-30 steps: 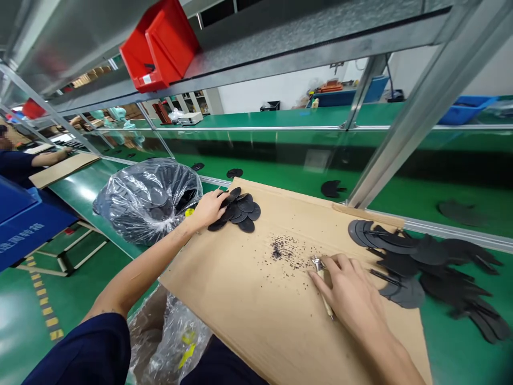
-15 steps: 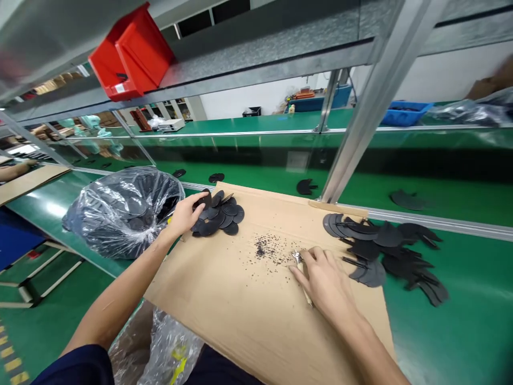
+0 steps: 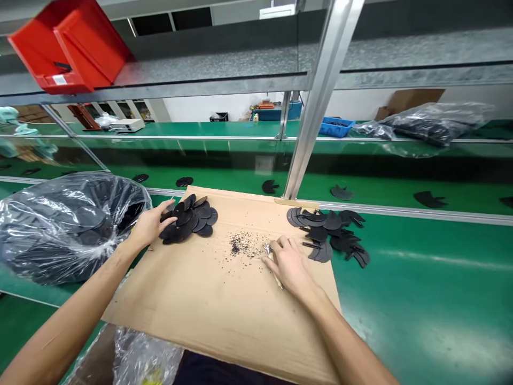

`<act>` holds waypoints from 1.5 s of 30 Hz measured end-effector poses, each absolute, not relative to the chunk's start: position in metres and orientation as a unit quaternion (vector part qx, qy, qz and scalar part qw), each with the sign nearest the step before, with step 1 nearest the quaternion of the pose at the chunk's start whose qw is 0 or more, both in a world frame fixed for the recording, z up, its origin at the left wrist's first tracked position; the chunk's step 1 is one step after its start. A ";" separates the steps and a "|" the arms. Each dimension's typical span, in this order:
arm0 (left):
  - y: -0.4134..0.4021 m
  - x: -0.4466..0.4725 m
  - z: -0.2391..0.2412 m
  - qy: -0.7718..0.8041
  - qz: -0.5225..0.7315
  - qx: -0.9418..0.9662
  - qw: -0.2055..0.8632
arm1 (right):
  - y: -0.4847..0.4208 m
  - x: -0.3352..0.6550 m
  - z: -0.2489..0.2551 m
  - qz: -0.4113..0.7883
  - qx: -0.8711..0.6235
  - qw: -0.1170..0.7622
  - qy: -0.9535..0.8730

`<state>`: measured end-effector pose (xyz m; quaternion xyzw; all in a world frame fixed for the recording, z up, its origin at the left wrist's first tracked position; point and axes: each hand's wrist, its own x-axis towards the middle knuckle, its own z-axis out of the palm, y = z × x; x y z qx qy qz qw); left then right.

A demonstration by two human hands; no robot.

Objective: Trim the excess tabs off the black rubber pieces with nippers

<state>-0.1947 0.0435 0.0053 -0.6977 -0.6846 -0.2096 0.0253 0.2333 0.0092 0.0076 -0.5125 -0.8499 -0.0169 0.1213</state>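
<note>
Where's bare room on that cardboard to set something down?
Free: near half of the cardboard, below both hands; green table right of the black pieces. Crowded: far strip, with disc pile at left hand, crumbs, right hand gripping a tool.

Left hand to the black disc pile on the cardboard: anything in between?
Nothing visible. The left hand touches the black disc pile at its left edge, on the cardboard. The plastic bag lies further left, beside the wrist, not between them.
</note>
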 end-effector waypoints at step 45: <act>0.268 0.075 -0.001 -0.598 -0.314 -0.695 -0.249 | 0.024 0.237 -0.010 0.552 -0.460 0.558 -0.415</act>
